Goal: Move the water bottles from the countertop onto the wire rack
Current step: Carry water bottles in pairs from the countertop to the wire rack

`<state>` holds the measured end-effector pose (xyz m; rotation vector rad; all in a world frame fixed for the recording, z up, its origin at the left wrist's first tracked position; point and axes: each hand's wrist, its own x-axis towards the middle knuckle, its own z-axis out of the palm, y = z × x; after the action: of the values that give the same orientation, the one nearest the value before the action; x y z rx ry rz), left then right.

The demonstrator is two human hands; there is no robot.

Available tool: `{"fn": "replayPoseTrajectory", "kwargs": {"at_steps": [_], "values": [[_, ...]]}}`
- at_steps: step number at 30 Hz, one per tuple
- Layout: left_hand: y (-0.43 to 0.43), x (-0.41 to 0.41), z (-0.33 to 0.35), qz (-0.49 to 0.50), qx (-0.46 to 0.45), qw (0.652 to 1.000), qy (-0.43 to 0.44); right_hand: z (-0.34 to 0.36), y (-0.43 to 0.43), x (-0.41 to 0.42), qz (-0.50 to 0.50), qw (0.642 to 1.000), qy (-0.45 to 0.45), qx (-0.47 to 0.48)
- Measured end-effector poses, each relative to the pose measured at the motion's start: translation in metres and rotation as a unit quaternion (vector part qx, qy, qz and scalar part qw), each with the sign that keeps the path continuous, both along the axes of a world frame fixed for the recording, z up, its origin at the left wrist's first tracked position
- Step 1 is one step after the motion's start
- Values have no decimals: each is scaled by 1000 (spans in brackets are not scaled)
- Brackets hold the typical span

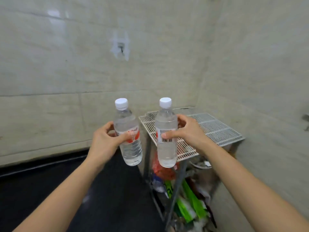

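I carry two clear water bottles with white caps in the air, one in each hand. My left hand grips the left bottle round its red-and-white label; it tilts a little, cap to the left. My right hand grips the right bottle at its label, upright, in front of the near-left corner of the white wire rack. The rack's top shelf stands in the corner of the room, with nothing on the part I can see.
A black countertop fills the lower left, against a pale tiled wall. Under the rack's shelf lie red, green and white packages between its metal legs. A second wall closes the right side.
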<state>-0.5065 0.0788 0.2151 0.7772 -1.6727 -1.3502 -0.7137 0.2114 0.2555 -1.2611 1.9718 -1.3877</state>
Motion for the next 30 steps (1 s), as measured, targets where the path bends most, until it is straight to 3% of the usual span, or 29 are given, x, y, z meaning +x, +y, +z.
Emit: {"fn": "replayPoseTrajectory", "kwargs": {"at_steps": [5,12,20,30], "values": [[12,-105,36,-40,-35,998,19,23,28,-90,-61,998,7,-22],[-3,-233,34,-87,-41,995,4,13,21,-216,-144,988,-9,-49],[-54,-392,12,-104,11,994,-15,-12,-39,-355,-223,975,12,8],[-95,-527,-9,-66,53,996,-30,-28,-124,-480,-274,960,24,45]]}}
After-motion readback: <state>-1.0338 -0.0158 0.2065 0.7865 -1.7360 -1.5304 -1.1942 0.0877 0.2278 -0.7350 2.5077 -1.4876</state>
